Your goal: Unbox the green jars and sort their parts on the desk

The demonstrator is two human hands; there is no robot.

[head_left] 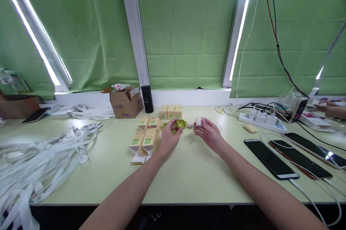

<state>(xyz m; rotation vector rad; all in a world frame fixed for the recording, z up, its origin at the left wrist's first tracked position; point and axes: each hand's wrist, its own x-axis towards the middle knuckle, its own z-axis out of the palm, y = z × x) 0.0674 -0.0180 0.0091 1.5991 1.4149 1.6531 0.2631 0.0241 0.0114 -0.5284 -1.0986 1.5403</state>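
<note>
While left grip (169,138) pinches a green holder (181,124), right grip (211,135) a white case (198,121), box labels (147,141) are illegible.

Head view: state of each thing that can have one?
Left hand: holding green piece
Right hand: holding white piece
Brown carton: top flaps open
Front tan boxes: flaps open
Black cylinder: upright
Nearest phone: face up, screen dark, cable in
Power strip: chargers plugged in
Green blinds: down

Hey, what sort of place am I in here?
Probably a small packing or assembly workroom, though I can't be sure. The long table holds grouped small cardboard boxes, a big heap of white straps and a power strip full of plugs.
</note>
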